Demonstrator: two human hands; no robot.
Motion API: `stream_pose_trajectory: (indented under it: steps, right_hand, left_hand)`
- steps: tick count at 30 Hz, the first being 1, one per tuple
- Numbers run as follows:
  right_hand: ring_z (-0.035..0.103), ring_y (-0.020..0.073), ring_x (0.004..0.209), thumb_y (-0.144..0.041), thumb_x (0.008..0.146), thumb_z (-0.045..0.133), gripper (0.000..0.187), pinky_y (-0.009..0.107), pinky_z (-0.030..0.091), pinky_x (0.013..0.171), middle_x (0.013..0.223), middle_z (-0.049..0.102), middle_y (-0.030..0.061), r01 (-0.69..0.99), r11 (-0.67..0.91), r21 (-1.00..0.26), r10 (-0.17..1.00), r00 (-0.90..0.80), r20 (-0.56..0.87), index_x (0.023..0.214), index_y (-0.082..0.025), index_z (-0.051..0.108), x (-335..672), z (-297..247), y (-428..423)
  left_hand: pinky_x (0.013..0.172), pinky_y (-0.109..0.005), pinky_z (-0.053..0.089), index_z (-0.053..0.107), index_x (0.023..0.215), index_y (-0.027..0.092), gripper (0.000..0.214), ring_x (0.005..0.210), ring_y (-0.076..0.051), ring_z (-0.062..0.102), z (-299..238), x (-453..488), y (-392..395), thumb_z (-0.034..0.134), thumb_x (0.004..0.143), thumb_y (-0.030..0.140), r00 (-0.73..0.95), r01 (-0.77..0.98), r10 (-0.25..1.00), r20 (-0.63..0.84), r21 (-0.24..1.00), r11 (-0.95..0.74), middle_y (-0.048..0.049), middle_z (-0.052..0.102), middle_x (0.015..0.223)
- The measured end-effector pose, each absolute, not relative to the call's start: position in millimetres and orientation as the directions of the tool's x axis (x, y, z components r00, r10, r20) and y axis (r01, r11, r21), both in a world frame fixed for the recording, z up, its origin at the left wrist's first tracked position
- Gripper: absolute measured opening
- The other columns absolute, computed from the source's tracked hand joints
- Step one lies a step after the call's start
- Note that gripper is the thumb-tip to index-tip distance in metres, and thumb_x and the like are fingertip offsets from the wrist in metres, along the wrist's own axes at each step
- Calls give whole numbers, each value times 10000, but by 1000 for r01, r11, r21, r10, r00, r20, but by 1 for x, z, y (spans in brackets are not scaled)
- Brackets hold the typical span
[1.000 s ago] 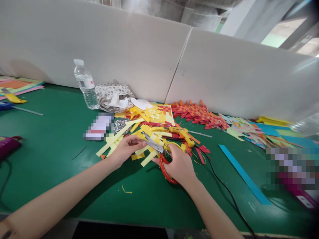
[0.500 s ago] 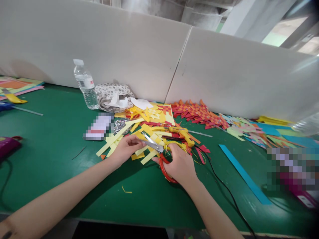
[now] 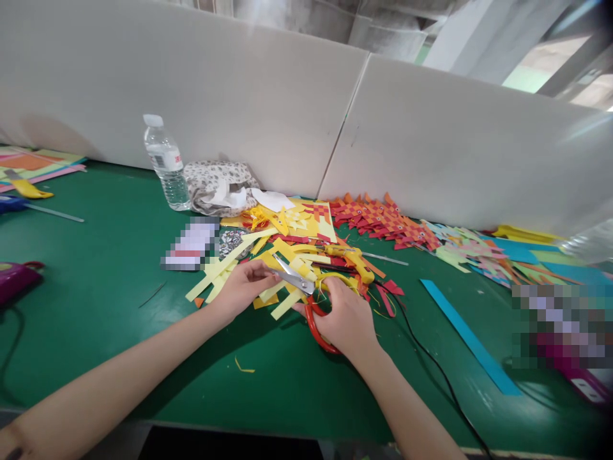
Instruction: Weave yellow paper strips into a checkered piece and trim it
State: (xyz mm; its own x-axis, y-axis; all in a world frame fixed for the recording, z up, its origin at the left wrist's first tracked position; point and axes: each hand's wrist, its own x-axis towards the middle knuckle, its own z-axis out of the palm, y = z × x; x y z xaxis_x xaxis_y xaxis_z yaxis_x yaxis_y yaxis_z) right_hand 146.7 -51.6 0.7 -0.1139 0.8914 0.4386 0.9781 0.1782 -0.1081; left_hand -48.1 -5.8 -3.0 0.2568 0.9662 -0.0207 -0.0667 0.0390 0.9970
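My right hand is closed around the red handles of a pair of scissors. Its steel blades point up and left over a heap of yellow paper strips. My left hand rests on that heap, fingers pinched on a yellow strip right at the blade tips. Red and orange strips lie mixed into the same heap. A yellow glue gun lies just beyond my right hand, and its black cable trails toward the front right edge.
On the green table a water bottle and patterned cloth stand at the back by the white partition. Woven red-orange paper pieces, pastel pieces and a blue strip lie to the right. A purple tool sits far left.
Almost nothing has moved. The scissor blades have shifted very slightly over the yellow strips; both hands stay in place.
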Motion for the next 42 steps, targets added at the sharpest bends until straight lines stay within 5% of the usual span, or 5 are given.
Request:
stream_pose_trajectory:
  steps: [8, 29, 42]
  right_hand:
    - [591, 211, 645, -547, 708, 507, 417, 273, 352, 524, 742, 613, 54, 980, 171, -100, 904, -116, 412, 875, -165, 510, 146, -1, -51]
    - [593, 211, 647, -544, 699, 515, 414, 265, 338, 526, 732, 610, 49, 982, 168, -89, 889, -112, 445, 862, -163, 506, 145, -3, -51]
    - [559, 182, 600, -563, 699, 515, 403, 249, 305, 494, 679, 570, 29, 975, 202, -90, 886, -143, 441, 799, -174, 479, 143, -3, -52]
  left_hand:
    - [748, -261, 460, 608, 775, 171, 198, 769, -138, 612, -6, -48, -5, 697, 640, 285, 285, -106, 958, -16, 993, 48, -7, 657, 774]
    - [649, -220, 447, 629, 740, 158, 166, 656, -108, 592, -8, -47, -4, 700, 635, 265, 243, -109, 970, -11, 993, 39, 12, 644, 681]
    - [718, -221, 462, 669, 823, 160, 246, 719, -119, 614, -15, -48, -5, 729, 612, 271, 290, -178, 954, -72, 976, 128, -15, 684, 757]
